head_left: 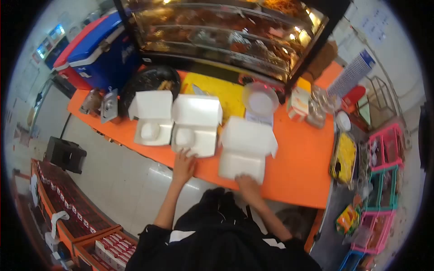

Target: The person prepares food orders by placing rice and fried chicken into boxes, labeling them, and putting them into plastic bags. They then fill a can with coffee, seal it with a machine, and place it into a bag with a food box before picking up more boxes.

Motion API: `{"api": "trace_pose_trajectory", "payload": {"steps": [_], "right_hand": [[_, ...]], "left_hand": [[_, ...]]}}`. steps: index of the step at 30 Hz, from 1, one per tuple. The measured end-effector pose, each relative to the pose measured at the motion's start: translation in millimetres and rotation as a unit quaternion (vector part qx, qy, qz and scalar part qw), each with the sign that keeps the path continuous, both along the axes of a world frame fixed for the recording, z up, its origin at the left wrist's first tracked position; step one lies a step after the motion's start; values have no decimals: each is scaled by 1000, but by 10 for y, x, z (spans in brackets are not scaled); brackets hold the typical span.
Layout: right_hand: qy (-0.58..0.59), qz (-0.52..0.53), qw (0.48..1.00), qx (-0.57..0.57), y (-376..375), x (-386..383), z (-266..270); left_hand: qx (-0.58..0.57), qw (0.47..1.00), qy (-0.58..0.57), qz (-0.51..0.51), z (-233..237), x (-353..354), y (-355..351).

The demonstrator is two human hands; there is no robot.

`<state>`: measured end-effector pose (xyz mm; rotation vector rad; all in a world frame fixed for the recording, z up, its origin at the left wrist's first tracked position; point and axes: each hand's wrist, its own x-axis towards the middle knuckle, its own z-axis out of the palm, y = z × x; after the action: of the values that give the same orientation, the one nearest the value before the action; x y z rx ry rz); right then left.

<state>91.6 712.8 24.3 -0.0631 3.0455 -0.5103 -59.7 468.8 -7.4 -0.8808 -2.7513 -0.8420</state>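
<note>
Orange counter point(298, 158), long, runs left to right. Three open white foam clamshell boxes lie on it. The middle box point(195, 124) touches the left hand's point(184, 165) fingertips. The right box point(246, 149) sits against the right hand point(247, 184). The left box point(153, 118) is just left of the left hand. Beyond both hands: yellow mat point(221, 90), round white tub point(261, 100), black pan point(151, 81). Far left of the left hand: small steel container point(109, 105). Right of the tub: small carton point(298, 105).
</note>
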Motion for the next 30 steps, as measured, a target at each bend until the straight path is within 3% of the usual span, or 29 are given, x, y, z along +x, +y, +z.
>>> {"api": "trace_pose_trajectory", "payload": {"steps": [1, 4, 7, 12, 16, 19, 23, 26, 27, 28, 29, 30], "right_hand": [[27, -23, 999, 29, -47, 89, -253], [78, -35, 994, 67, -86, 61, -223], [74, -65, 995, 24, 27, -158, -190], [-33, -59, 997, 31, 298, -583, -45], [47, -46, 998, 20, 302, -623, -27], [-7, -47, 994, 97, 258, -674, 225], [-255, -41, 944, 205, 200, -1069, 990], [-212, -59, 959, 178, 5, -1624, 1766], [-137, -58, 976, 162, 10, -1895, 1919], [-44, -54, 985, 156, -140, -2208, 2334], [257, 3, 964, 60, -349, -2793, 2924], [288, -19, 957, 16, -437, -3089, 3249]], "left_hand": [[14, 1000, 5, 3, -43, 32, -2], [21, 999, -24, 6, 114, 37, -10], [38, 998, -42, 12, 167, 21, -23], [52, 997, -57, -4, 218, -37, -37], [115, 990, -77, 8, 429, -27, -103], [108, 992, -41, -46, 495, -137, -362], [128, 991, 21, -41, 769, -583, -801], [142, 984, 88, -60, 976, -1251, -1186], [136, 983, 112, -59, 1014, -1450, -1331], [136, 979, 134, -66, 1128, -1669, -1453], [143, 971, 179, -70, 1396, -2017, -1664], [159, 964, 204, -69, 1521, -2206, -1759]]}}
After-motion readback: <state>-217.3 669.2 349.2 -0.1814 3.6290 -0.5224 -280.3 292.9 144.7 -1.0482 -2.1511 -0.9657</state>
